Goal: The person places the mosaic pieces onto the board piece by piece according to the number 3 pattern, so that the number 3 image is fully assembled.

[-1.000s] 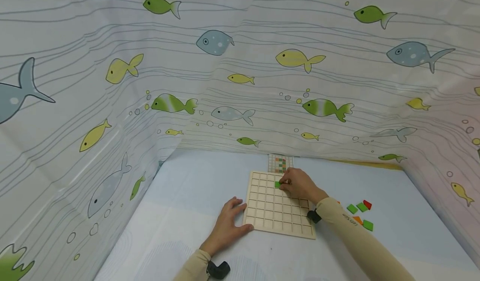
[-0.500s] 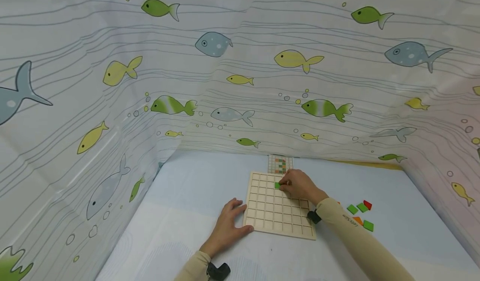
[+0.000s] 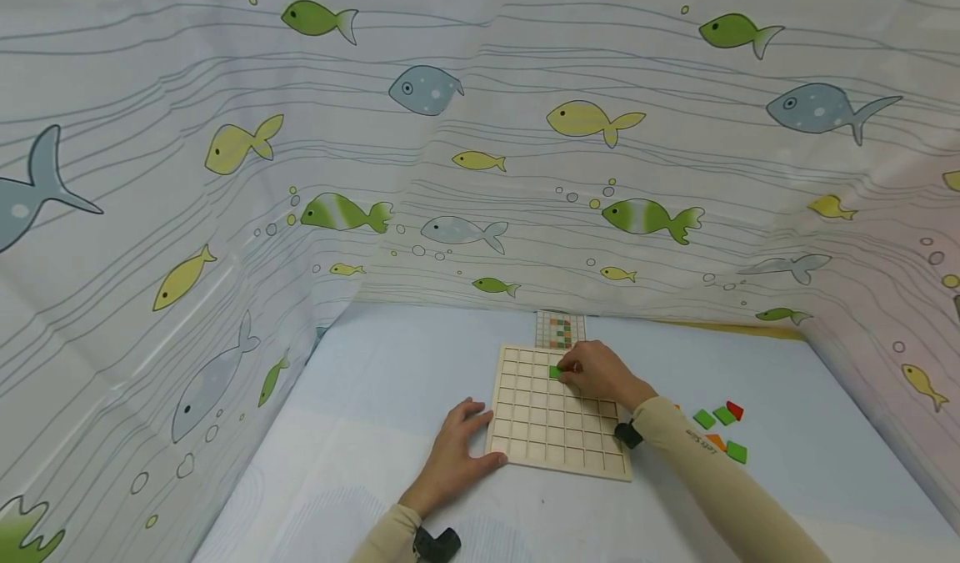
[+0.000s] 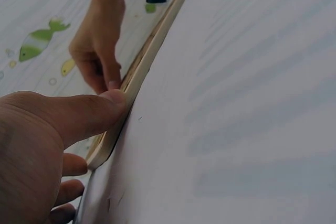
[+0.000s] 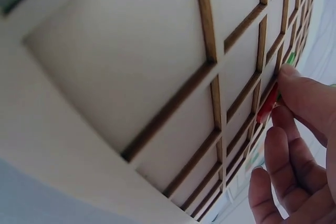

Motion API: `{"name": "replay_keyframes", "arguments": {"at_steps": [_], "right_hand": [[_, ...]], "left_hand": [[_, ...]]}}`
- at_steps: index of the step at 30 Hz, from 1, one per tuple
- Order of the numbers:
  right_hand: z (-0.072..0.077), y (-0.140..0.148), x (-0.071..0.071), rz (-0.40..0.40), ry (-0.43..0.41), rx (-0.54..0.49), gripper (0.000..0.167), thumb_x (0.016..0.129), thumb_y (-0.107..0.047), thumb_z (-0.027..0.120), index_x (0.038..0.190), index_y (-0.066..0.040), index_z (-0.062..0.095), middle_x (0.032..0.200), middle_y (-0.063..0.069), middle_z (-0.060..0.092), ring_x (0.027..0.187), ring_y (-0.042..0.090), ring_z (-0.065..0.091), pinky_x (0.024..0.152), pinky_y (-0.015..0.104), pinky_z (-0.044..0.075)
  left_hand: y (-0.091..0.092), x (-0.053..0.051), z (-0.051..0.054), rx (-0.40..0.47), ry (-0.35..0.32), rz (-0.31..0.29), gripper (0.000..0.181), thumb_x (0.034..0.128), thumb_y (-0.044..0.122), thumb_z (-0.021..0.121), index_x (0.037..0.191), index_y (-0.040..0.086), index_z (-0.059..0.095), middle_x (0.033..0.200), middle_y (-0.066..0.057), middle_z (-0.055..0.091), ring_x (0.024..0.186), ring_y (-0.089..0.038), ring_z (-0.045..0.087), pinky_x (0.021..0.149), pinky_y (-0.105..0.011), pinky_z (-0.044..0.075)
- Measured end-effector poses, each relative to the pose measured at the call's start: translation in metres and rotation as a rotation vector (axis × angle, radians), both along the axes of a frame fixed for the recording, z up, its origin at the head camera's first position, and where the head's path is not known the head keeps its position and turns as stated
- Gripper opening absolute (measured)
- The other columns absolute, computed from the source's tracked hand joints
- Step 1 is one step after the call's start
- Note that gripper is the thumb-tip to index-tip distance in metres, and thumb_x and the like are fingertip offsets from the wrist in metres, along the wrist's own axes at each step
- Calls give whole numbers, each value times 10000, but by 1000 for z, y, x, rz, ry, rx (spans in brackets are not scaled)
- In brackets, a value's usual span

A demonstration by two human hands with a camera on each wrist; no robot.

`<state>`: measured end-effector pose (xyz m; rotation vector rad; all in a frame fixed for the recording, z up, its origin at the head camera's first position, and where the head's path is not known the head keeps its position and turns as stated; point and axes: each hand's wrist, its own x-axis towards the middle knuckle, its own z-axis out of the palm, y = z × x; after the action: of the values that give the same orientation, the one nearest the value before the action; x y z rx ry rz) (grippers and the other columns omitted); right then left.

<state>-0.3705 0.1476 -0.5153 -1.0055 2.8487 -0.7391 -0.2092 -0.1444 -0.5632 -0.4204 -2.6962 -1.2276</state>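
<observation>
A wooden grid board point(image 3: 545, 446) lies flat on the table. My left hand point(image 3: 453, 454) rests at its near left corner, thumb against the rim and fingers along the left side; in the left wrist view the left thumb point(image 4: 94, 114) lies straight against the board's rim. Over the far part of the grid, my right hand point(image 3: 600, 371) pinches a green square tile point(image 3: 554, 372) between thumb and fingertips. In the right wrist view a red tile point(image 5: 268, 104) lies close beside the right fingertips point(image 5: 281, 116), partly hidden by them.
Behind the board lies a pattern card point(image 3: 560, 329) with coloured squares. To the right are loose green tiles point(image 3: 704, 419), a red tile point(image 3: 735, 411) and an orange tile point(image 3: 716, 442), partly behind the right sleeve. A fish-printed sheet point(image 3: 525, 204) walls the table.
The view tilts very slightly. Both hands keep their places, the right at the green tile and the left at the board's corner; the loose tiles lie as before.
</observation>
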Motion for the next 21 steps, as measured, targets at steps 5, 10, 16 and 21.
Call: {"name": "replay_keyframes", "arguments": {"at_steps": [5,10,16,21], "right_hand": [[0,2,0,10,9,-14,193,916,-167,843,1085,-74,828,984,-2,781,857,105,672,735,295,588],[1,11,2,-2,15,-31,194,928,-164,831,1090,-58,823,967,0,768,861,125,677,746,330,595],[7,30,3,-85,1,11,215,954,-203,803,1100,-46,817,946,-8,734,837,124,648,741,345,575],[12,49,9,-144,-26,56,190,967,-218,785,1065,-57,816,928,-13,721,844,139,634,743,351,562]], "left_hand": [[0,0,0,-1,24,-3,684,838,327,891,1380,-23,663,1473,-207,547,1476,-484,431,1164,-704,402],[1,0,1,5,-1,0,689,839,323,891,1391,-18,658,1488,-201,539,1496,-473,416,1190,-690,384],[0,1,2,6,3,-3,694,832,323,898,1383,-25,659,1474,-213,543,1483,-480,425,1178,-701,389],[-1,1,1,3,-3,0,698,830,334,899,1384,-17,662,1474,-210,547,1487,-473,424,1186,-693,385]]}}
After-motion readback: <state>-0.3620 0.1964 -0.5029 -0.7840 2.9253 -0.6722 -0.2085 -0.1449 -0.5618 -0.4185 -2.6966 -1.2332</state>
